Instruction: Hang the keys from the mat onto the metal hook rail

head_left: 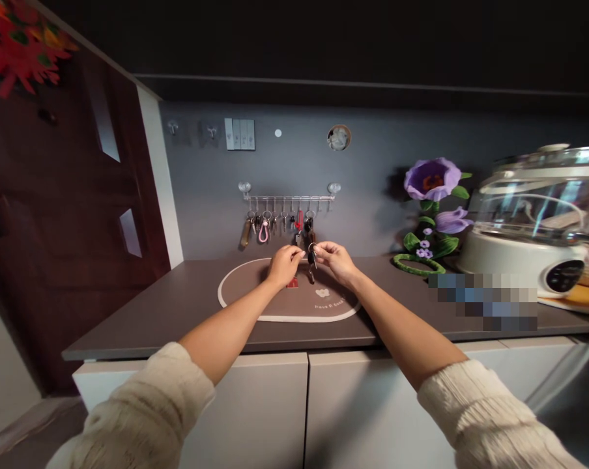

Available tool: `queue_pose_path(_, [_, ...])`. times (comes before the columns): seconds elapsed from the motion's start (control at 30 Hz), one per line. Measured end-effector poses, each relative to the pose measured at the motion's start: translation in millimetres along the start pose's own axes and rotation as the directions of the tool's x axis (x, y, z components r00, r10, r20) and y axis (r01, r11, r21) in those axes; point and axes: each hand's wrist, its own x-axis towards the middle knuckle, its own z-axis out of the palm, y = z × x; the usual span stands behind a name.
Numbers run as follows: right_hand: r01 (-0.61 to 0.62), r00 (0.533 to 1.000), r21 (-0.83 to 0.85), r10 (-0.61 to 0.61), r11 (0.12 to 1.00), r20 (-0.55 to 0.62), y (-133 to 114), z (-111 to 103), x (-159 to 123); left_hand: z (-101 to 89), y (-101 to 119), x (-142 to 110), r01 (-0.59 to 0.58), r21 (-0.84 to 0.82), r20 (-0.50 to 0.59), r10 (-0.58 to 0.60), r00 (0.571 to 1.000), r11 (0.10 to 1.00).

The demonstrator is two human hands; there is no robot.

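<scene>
Over the mat, my right hand (337, 262) pinches the ring of a bunch of keys (311, 258), which hangs down from the fingertips with a dark fob among the keys. My left hand (285, 266) is close beside it, thumb and fingers pressed together; what they hold, if anything, is hidden. A small red piece (293, 283) shows just below the left hand; I cannot tell whether it hangs or lies on the mat. Behind both hands, a clear hook rail (289, 198) on the wall carries several key bunches, one with a pink loop (264, 231).
Under my hands, a brown oval mat (245, 296) with a pale rim lies on the dark countertop (162, 312). To the right stand purple fabric flowers (432, 179) and a white appliance (514, 254) with a clear top. A dark overhead cabinet (324, 39) hangs above.
</scene>
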Motion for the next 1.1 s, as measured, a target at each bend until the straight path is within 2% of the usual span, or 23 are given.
queue_pose_path(0.2, [-0.017, 0.999, 0.078, 0.02, 0.997, -0.036, -4.4, -5.3, 0.4, 1.4, -6.1, -1.8, -0.018, 0.123, -0.009, 0.019, 1.0, 0.992])
queue_pose_path(0.5, [-0.056, 0.995, 0.12, 0.065, 0.991, -0.074, -24.2, -19.5, 27.3, 0.2, -9.2, -3.4, 0.055, 0.122, -0.029, -0.052, 0.998, 0.991])
queue_pose_path(0.77, [-0.062, 0.953, 0.167, 0.107, 0.984, -0.282, -48.0, -14.6, 69.4, 0.8, -9.6, -2.9, 0.111, 0.049, -0.052, -0.109, 0.993, 0.993])
queue_pose_path(1.1, [-0.06, 0.885, 0.154, 0.124, 0.986, -0.448, -46.0, -5.0, 106.3, 4.0, -14.9, -1.2, 0.134, -0.006, -0.065, -0.134, 0.989, 0.991])
